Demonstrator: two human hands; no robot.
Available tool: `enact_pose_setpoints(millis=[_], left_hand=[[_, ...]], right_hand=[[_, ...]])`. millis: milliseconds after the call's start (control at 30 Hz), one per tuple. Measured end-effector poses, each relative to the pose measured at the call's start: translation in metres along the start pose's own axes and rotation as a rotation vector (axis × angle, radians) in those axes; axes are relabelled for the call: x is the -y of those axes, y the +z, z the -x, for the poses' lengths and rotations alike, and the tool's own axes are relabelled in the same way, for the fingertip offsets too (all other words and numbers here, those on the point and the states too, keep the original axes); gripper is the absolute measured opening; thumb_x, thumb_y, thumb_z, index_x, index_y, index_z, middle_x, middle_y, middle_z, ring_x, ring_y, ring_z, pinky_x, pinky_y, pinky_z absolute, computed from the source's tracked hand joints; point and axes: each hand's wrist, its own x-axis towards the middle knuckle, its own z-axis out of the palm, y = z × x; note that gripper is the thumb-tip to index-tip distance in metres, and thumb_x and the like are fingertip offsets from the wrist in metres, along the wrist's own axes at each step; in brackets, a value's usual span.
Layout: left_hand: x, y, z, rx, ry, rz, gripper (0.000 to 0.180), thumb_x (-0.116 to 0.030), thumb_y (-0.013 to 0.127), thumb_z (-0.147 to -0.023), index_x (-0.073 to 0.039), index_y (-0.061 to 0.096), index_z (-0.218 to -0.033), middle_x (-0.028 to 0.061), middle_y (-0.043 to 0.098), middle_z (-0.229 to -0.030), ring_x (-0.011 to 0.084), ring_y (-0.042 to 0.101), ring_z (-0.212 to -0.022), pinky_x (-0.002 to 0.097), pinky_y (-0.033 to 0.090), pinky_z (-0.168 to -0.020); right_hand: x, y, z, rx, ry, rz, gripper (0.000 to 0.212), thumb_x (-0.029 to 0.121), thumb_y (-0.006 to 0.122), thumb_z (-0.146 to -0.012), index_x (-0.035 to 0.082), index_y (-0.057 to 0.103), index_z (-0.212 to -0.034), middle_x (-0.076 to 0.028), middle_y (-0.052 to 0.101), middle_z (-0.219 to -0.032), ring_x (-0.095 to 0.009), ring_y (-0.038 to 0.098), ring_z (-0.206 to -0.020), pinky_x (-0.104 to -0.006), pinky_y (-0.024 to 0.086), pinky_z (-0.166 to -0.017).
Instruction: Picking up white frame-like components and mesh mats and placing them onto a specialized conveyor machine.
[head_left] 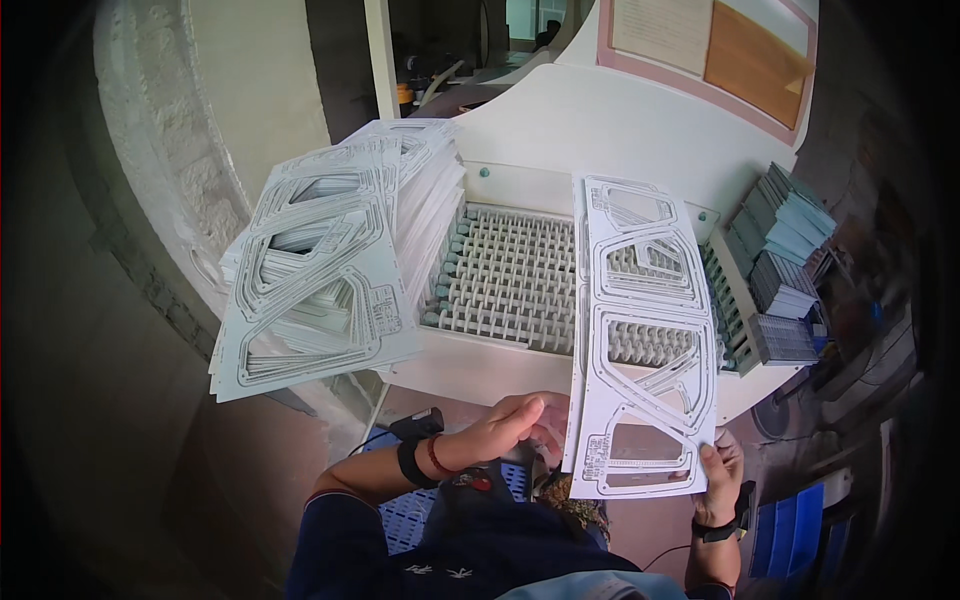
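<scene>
A long white circuit board panel [650, 325] with slanted cut-out frames and dark printed lines stands in front of me, its far part over the machine's rollers. A second white edge shows along its left side, so more than one sheet may be there. My right hand [722, 472] grips the near right corner, thumb on top and fingers beneath. Beside the panel's near left edge is my left hand [520, 425], fingers stretched and apart from the thumb, holding nothing visible. Its fingertips come close to the edge; I cannot tell whether they touch.
A tall, fanned stack of similar white panels [320, 270] lies at the left of the roller conveyor [510, 270]. Dark racks with grey-white pieces [785, 270] stand at the right. Below are a blue perforated crate [405, 520] and blue bins [788, 530]. A white machine cover [620, 130] rises behind.
</scene>
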Motion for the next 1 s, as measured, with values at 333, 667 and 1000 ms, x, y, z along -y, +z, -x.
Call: enact_pose_setpoints(millis=[333, 667, 1000], left_hand=[[0.042, 0.01, 0.058, -0.648, 0.146, 0.483, 0.07, -0.052, 0.018, -0.093, 0.007, 0.035, -0.126, 0.0206, 0.049, -0.123, 0.0301, 0.05, -0.112, 0.0437, 0.038, -0.096], [0.067, -0.027, 0.079, -1.061, 0.047, 0.146, 0.033, -0.022, 0.039, -0.095, 0.006, 0.053, -0.107, 0.0169, 0.064, -0.093, 0.0232, 0.065, -0.076, 0.0323, 0.055, -0.063], [0.051, -0.058, 0.082, -1.048, -0.057, -0.007, 0.034, -0.023, 0.039, -0.095, 0.006, 0.054, -0.102, 0.0182, 0.064, -0.086, 0.021, 0.065, -0.066, 0.0258, 0.055, -0.048]], right_hand=[[-0.12, 0.025, -0.031, 0.072, 0.167, -0.084, 0.018, 0.012, 0.059, -0.086, -0.002, 0.053, -0.095, -0.009, 0.062, -0.076, -0.014, 0.06, -0.059, -0.0263, 0.051, -0.056], [-0.19, 0.03, -0.049, 0.191, 0.234, 0.215, 0.018, 0.011, 0.055, -0.089, -0.004, 0.059, -0.098, -0.005, 0.064, -0.083, -0.007, 0.056, -0.069, -0.0216, 0.045, -0.064], [-0.15, -0.067, -0.046, -0.213, 0.21, 0.097, 0.016, 0.014, 0.053, -0.089, 0.001, 0.056, -0.082, -0.011, 0.062, -0.066, -0.013, 0.056, -0.046, -0.0226, 0.045, -0.042]])
